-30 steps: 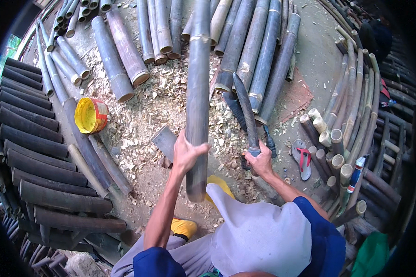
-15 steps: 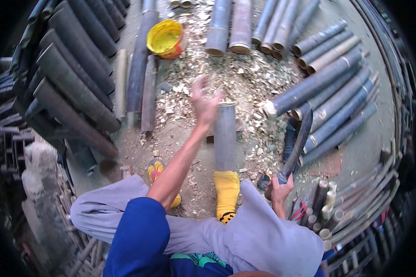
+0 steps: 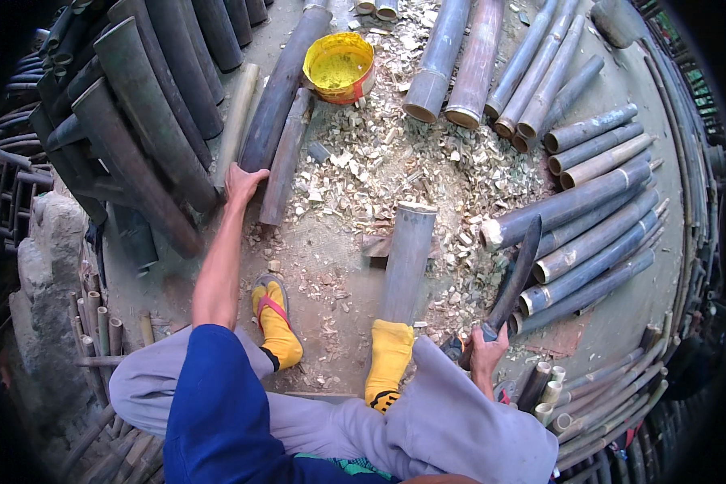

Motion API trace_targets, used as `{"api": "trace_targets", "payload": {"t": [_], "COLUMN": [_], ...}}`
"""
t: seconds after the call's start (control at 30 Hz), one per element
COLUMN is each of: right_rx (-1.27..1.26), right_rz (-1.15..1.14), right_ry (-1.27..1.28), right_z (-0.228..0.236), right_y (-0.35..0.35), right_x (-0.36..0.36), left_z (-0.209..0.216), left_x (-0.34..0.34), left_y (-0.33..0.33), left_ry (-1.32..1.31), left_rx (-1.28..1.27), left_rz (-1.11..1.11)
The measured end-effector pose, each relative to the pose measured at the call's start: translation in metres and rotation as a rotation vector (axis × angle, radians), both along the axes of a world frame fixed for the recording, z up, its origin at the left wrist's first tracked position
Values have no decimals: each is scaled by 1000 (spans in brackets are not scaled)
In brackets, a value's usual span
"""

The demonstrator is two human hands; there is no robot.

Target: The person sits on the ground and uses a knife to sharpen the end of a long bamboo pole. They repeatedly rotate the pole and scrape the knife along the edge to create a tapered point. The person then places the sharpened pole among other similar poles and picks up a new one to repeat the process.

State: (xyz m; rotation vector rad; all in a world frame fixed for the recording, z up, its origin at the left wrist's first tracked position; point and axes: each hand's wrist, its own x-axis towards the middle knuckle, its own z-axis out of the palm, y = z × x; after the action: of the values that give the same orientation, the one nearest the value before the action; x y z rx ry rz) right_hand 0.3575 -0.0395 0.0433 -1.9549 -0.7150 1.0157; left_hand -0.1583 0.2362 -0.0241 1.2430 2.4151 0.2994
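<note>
My left hand (image 3: 244, 184) reaches far left, its fingers closed round the near end of a long dark bamboo pole (image 3: 277, 95) on the ground. A shorter bamboo length (image 3: 286, 161) lies right beside it. At the lower right my right hand (image 3: 487, 352) grips the handle of a machete (image 3: 519, 278), its dark curved blade pointing up and away. In front of me a thick bamboo segment (image 3: 409, 262) rests on a small wooden block (image 3: 376, 245). My foot in a yellow sock (image 3: 391, 355) is at the segment's near end.
Wood chips (image 3: 363, 161) cover the ground ahead. A yellow bucket (image 3: 339, 68) stands beyond them. Several bamboo lengths (image 3: 597, 234) lie at the right, and more (image 3: 436, 64) lie at the back. Split dark bamboo pieces (image 3: 149, 105) are stacked at the left, near a stone block (image 3: 50, 266).
My left hand has moved left from above the bamboo segment and taken hold of the dark pole's end. The view has shifted. My right hand still holds the machete.
</note>
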Motion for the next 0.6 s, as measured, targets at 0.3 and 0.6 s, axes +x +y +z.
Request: {"api": "trace_targets", "payload": {"t": [0.3, 0.6], "right_rx": [-1, 31], "right_rz": [5, 116], "right_ry": [30, -38], "right_z": [-2, 0], "right_y": [5, 14], "right_x": [-12, -29], "left_z": [12, 66], "left_x": [25, 15], "left_y": [-58, 8], "left_ry": [-1206, -113], "left_rx": [112, 522], "left_rz": [264, -54]}}
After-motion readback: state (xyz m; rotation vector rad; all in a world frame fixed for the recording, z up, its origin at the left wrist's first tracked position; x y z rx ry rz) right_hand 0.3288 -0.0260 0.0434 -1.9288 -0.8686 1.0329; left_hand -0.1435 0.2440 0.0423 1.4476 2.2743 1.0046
